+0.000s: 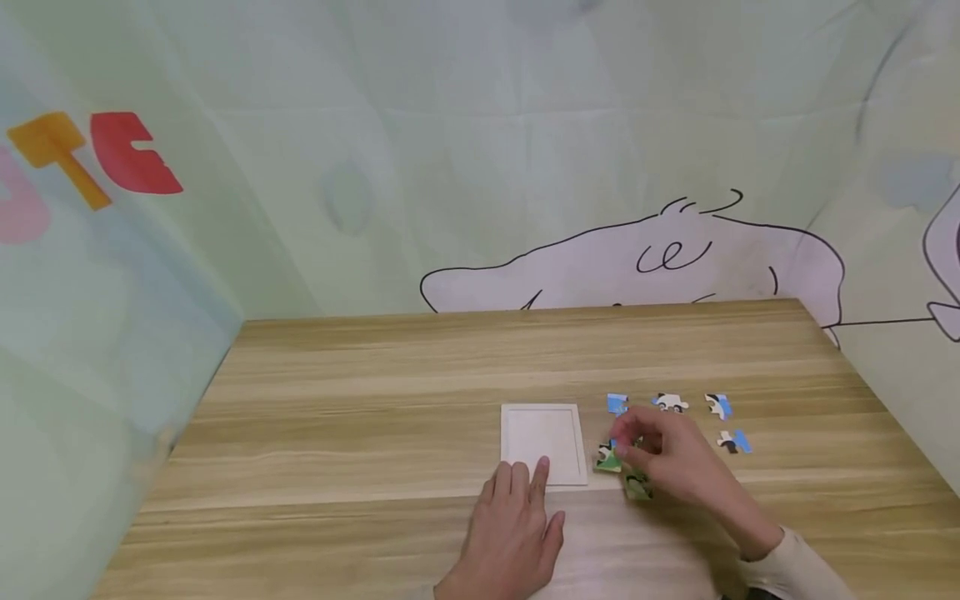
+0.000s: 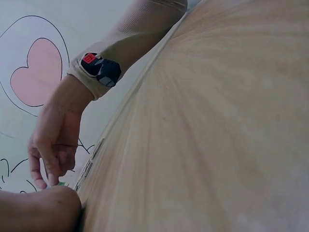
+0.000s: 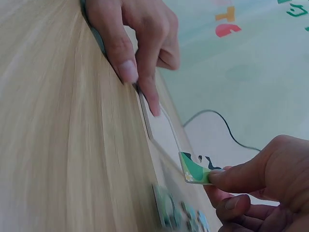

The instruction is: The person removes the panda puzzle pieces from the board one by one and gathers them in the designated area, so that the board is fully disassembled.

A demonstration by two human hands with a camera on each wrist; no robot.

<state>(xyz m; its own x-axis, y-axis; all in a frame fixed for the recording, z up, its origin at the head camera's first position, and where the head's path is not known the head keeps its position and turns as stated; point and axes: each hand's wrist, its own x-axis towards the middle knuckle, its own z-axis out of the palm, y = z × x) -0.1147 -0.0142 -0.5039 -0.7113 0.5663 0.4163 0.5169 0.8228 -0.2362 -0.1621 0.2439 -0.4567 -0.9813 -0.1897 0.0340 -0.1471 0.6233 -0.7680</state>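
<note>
My right hand (image 1: 667, 454) pinches a jigsaw piece (image 3: 195, 170) between thumb and fingers; it is green with black and white parts and has a square corner. The held piece is off the table, to the right of a white, shallow puzzle tray (image 1: 581, 446). My left hand (image 1: 513, 529) lies at the tray's near edge, its index finger stretched onto the tray floor. In the left wrist view the right hand (image 2: 55, 140) hangs above the table, and only a green sliver of the piece shows.
Loose pieces lie right of the tray: a blue one (image 1: 617, 403), one with a panda face (image 1: 670, 402), two blue, black and white ones (image 1: 718, 406), and a dark green one (image 1: 638, 486) partly under the right hand. The wooden table (image 1: 337, 417) meets a printed cloth wall behind.
</note>
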